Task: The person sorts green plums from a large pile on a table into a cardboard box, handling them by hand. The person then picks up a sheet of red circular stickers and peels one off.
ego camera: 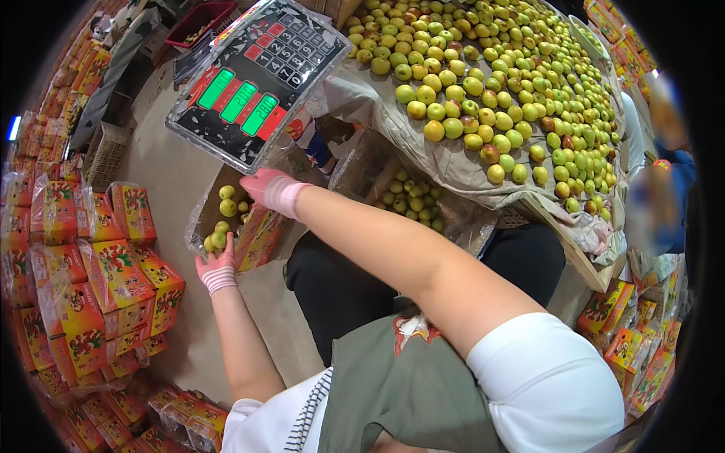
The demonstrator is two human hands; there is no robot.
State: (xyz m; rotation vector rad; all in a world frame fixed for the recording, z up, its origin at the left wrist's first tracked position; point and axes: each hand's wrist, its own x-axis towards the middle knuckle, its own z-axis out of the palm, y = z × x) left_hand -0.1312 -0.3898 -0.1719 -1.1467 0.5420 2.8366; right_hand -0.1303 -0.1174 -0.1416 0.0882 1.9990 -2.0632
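My left hand (218,266), in a pink glove with a striped cuff, is at the near end of an open carton (257,240) lined with clear plastic. Its fingers touch or nearly touch a few green jujubes (218,240); whether it holds them I cannot tell. More of the fruit lies in that carton. My right hand (272,189), gloved alike, is at the carton's far right side, just below a scale's display unit (257,82) with lit green readouts. Its fingers are partly hidden, so its hold is unclear. A second lined box (412,198) of jujubes stands between my knees and the table.
A cloth-covered table (391,122) bears many loose green and reddish jujubes. Stacked printed cartons (116,277) stand at the left, others (609,311) at the lower right. A plastic crate (106,154) and a red basket (201,22) are farther off. Another person (671,187) is at the right edge.
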